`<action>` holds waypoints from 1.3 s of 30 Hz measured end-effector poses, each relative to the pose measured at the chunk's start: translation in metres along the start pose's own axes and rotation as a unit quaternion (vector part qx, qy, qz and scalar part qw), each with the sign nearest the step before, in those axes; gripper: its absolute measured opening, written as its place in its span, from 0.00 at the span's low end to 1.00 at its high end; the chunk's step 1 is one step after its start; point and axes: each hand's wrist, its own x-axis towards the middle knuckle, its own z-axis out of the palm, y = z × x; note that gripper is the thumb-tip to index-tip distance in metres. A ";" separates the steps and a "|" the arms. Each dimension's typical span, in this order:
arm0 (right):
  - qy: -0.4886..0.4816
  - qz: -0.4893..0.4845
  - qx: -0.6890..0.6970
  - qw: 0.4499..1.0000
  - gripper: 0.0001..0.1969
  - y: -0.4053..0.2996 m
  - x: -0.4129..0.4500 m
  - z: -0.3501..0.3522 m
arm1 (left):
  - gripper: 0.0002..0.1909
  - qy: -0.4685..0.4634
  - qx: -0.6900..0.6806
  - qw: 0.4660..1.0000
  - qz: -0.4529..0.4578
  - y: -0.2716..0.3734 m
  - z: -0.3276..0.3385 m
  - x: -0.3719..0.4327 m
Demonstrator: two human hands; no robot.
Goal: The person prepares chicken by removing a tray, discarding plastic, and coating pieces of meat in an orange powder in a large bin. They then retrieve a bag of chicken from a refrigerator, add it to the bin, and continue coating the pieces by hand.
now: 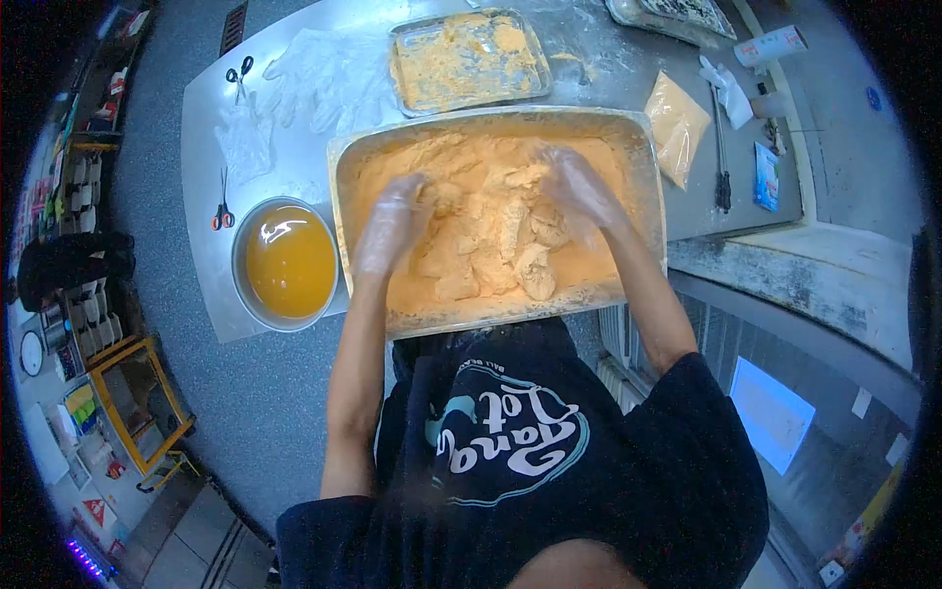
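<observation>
A large rectangular tray [657,169] holds orange-tinted breading flour [471,158] and several coated pieces of food [536,272], possibly meat, heaped around its middle. Inside its left part, my left hand [394,221] wears a clear plastic glove, its fingers against a coated lump [444,197]. My right hand [578,188], gloved too and blurred, reaches into the right part of the heap. Flour and coated pieces hide the fingertips of both hands, so what they grip is unclear. Left of the tray stands a round metal pan [333,276] of yellow-orange liquid [291,261].
Behind the tray lies a flour-smeared metal tray [543,70]. Plastic gloves [324,81], black scissors [240,77] and orange-handled scissors [223,210] lie on the steel table [202,147] at left. A bag of orange powder [675,129] and a long black-handled tool [721,158] lie at right.
</observation>
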 end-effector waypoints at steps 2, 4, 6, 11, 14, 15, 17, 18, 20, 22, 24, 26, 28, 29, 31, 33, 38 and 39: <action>0.017 0.012 -0.053 0.998 0.15 0.003 -0.009 -0.009 | 0.20 0.017 0.027 0.999 0.001 -0.009 -0.006 -0.013; 0.022 0.047 -0.120 0.991 0.15 -0.004 -0.009 -0.018 | 0.20 0.022 0.072 0.997 0.017 -0.011 -0.015 -0.015; 0.039 -0.009 -0.296 0.954 0.14 -0.015 -0.014 -0.018 | 0.19 0.014 0.093 0.996 -0.010 -0.012 -0.024 -0.019; 0.076 -0.068 -0.236 0.966 0.10 -0.047 -0.039 0.005 | 0.16 0.037 0.073 0.994 0.071 0.009 -0.028 -0.026; 0.131 -0.013 0.029 0.991 0.08 -0.103 -0.045 0.019 | 0.13 0.052 0.078 0.994 0.056 0.025 -0.023 -0.025; 0.124 0.079 0.040 0.988 0.07 -0.133 -0.046 0.028 | 0.12 0.124 0.065 0.984 0.115 0.023 -0.011 -0.021; 0.086 0.003 -0.146 0.986 0.09 -0.136 -0.038 0.062 | 0.11 0.196 0.048 0.962 0.184 0.036 0.016 -0.006; 0.043 -0.068 -0.325 0.942 0.11 -0.134 -0.035 0.071 | 0.10 0.163 -0.012 0.971 0.175 0.049 0.028 0.001; 0.114 -0.134 -0.317 0.932 0.09 -0.126 -0.039 0.050 | 0.08 0.164 -0.135 0.965 0.152 0.047 0.025 0.000; 0.190 -0.191 -0.306 0.913 0.06 -0.116 -0.042 0.042 | 0.09 0.142 -0.083 0.976 0.140 0.050 0.011 0.002; 0.174 -0.126 -0.176 0.960 0.08 -0.111 -0.041 0.051 | 0.11 0.123 -0.029 0.984 0.123 0.060 0.012 0.005; 0.151 -0.076 -0.077 0.983 0.11 -0.125 -0.046 0.060 | 0.09 0.064 -0.063 0.987 0.133 0.078 0.024 0.008; 0.140 -0.046 -0.022 0.989 0.14 -0.150 -0.047 0.050 | 0.09 0.069 -0.044 0.989 0.121 0.066 0.001 0.013; 0.130 0.143 0.072 0.978 0.17 -0.166 -0.047 0.037 | 0.09 0.076 -0.027 0.991 0.102 0.062 -0.007 0.014; 0.118 0.323 0.164 0.925 0.20 -0.168 -0.051 0.037 | 0.09 0.102 -0.062 0.982 0.147 0.071 0.009 0.013; 0.121 0.007 -0.114 0.986 0.22 -0.148 -0.047 0.057 | 0.09 0.125 -0.099 0.969 0.189 0.076 0.012 0.012; 0.116 -0.018 -0.227 0.967 0.16 -0.129 -0.044 0.039 | 0.08 0.081 -0.041 0.984 0.157 0.081 -0.002 0.013; 0.078 -0.047 -0.334 0.938 0.14 -0.126 -0.040 0.043 | 0.08 0.015 -0.011 0.988 0.154 0.087 0.002 0.017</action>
